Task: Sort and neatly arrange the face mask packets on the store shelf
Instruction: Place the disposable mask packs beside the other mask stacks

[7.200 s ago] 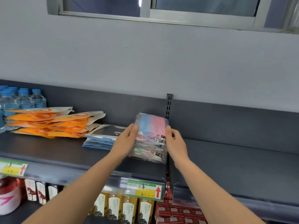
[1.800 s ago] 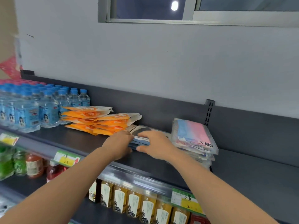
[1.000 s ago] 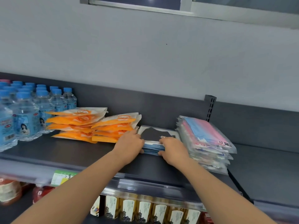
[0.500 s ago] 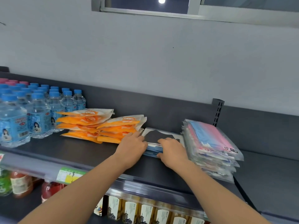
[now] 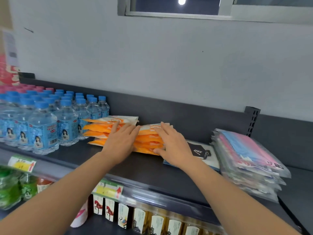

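Two loose stacks of orange face mask packets (image 5: 100, 128) lie on the dark shelf (image 5: 149, 170), beside the water bottles. My left hand (image 5: 121, 143) lies with straight fingers on the gap between the stacks. My right hand (image 5: 172, 145) covers the right orange stack (image 5: 147, 143), fingers spread on top and thumb at its front edge. To the right lies a flat stack of blue packets with a black-printed one on top (image 5: 201, 153). Further right stands a tall stack of pink-and-blue packets (image 5: 250, 158).
Rows of blue-capped water bottles (image 5: 42, 122) fill the shelf's left part. A slotted upright (image 5: 252, 119) rises behind the pink-and-blue stack. Price tags (image 5: 108, 189) hang on the shelf's front rail. Drinks and cartons (image 5: 140, 219) stand on the shelf below.
Both hands have left the blue packet stack and moved left onto the orange packets. The view has shifted left, showing more water bottles.
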Available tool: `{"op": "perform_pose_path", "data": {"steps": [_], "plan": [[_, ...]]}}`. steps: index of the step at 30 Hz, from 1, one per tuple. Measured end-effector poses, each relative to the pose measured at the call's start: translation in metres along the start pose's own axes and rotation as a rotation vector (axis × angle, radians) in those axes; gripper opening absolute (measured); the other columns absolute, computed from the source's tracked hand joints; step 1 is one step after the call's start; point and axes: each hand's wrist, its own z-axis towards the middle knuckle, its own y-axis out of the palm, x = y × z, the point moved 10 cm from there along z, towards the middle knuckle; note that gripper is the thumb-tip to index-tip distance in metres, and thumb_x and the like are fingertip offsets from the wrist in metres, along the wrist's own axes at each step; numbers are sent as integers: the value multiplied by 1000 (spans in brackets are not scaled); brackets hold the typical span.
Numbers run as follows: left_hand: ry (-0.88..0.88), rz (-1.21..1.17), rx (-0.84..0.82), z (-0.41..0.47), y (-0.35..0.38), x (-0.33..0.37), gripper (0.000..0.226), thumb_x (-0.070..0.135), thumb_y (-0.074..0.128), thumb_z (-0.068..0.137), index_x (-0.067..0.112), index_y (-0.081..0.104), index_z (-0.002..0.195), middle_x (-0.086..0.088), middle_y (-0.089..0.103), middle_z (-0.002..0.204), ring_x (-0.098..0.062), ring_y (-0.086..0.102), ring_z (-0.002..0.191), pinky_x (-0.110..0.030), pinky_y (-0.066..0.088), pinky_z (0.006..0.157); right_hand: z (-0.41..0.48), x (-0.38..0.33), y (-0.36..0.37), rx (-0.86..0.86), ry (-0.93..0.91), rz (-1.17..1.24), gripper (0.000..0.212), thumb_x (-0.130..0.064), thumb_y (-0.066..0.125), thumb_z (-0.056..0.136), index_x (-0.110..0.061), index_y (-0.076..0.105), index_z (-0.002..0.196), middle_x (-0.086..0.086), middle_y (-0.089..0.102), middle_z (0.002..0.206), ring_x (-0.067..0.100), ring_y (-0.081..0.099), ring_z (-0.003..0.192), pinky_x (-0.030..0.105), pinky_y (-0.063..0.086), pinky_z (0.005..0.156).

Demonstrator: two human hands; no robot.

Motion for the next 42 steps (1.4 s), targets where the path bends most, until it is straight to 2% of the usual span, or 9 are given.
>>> {"op": "perform_pose_path", "data": {"steps": [4,13,18,22,25,31,34,39,42], "plan": [[37,87,-162,3,24,-7,78,45,57,89,16,20,151,-3,32,154,-24,20,146,-56,-6,116,13,-4,18,-56,47,-90,87,-49,69,83,-24,24,153,0,29,157,21,26,144,38,25,115],[174,95,-55,17,37,-10,66,39,63,86,15,37,141,-13,38,151,-30,35,138,-59,-9,114,27,3,42,-158,265,-156,99,-50,79,71,-32,24,151,3,22,156,26,24,141,41,29,112],[201,13,-13,16,39,-15,77,46,68,80,15,37,143,-9,48,141,-28,37,137,-55,-15,110,27,3,42,-203,324,-247,99,-61,74,70,-32,24,150,3,28,154,27,27,140,44,24,112],[270,-125,163,7,18,-28,78,64,62,73,21,49,136,-8,55,136,-27,48,131,-57,5,115,39,-16,31,-138,289,-296,95,-78,57,72,-29,29,149,6,29,156,26,18,146,52,4,119],[230,-220,274,0,1,-60,73,69,45,81,22,45,137,-7,50,141,-26,44,133,-52,16,113,53,-40,36,-136,199,-223,90,-74,55,78,-27,28,151,4,23,161,24,9,151,48,4,121],[16,-189,13,-12,45,-140,95,79,22,78,17,32,149,-4,35,154,-23,28,144,-51,8,118,67,-58,56,-171,144,-147,81,-60,62,83,-27,30,150,2,23,161,22,15,150,42,15,121],[15,-247,-28,-15,53,-144,88,70,6,85,17,38,147,-5,41,151,-24,38,139,-45,24,115,68,-56,60,-197,174,-158,75,-59,57,87,-27,31,150,2,24,161,23,17,149,43,16,119],[74,-204,54,-5,49,-130,54,47,32,91,17,68,118,-8,69,116,-30,65,108,-45,53,84,71,-55,61,-193,189,-167,60,-58,47,94,-29,37,146,2,31,157,24,25,146,42,19,117],[68,-256,62,2,50,-125,42,43,46,95,19,66,123,-9,65,122,-30,60,115,-45,49,91,73,-56,62,-174,201,-177,59,-58,47,93,-29,41,144,1,37,154,23,29,143,42,22,115]]}}
